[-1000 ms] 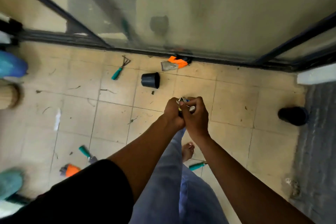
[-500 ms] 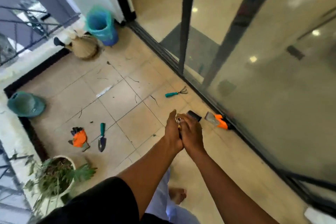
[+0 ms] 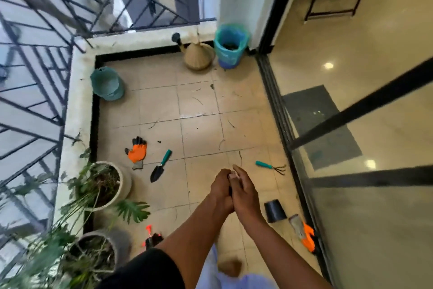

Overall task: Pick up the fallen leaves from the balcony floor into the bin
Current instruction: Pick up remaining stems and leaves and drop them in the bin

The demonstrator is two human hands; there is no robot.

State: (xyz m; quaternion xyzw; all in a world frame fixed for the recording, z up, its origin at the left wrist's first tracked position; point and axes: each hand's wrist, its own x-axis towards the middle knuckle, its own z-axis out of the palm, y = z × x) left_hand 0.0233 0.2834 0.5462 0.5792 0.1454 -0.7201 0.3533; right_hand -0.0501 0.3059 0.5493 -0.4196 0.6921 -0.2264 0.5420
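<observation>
My left hand (image 3: 220, 186) and my right hand (image 3: 244, 193) are held together in front of me above the tiled balcony floor (image 3: 201, 129). Between them they hold a small bunch of picked-up leaves (image 3: 234, 175); only a pale bit shows at the fingertips. The bin (image 3: 228, 55), blue with a teal liner, stands in the far corner by the door frame, with dark debris inside. Thin fallen leaves (image 3: 198, 100) and stems lie scattered over the tiles between me and the bin.
On the floor lie an orange glove (image 3: 137, 151), a trowel (image 3: 160, 166), a hand rake (image 3: 270, 167), a tipped black pot (image 3: 275, 210) and another orange glove (image 3: 305, 234). A teal bucket (image 3: 106, 83), a woven can (image 3: 199, 55) and potted plants (image 3: 103, 185) line the wall. Glass door (image 3: 351, 171) on the right.
My view has swung left and up from the glass door towards the far corner, so the bin now lies straight ahead. My hands stay together around the leaves.
</observation>
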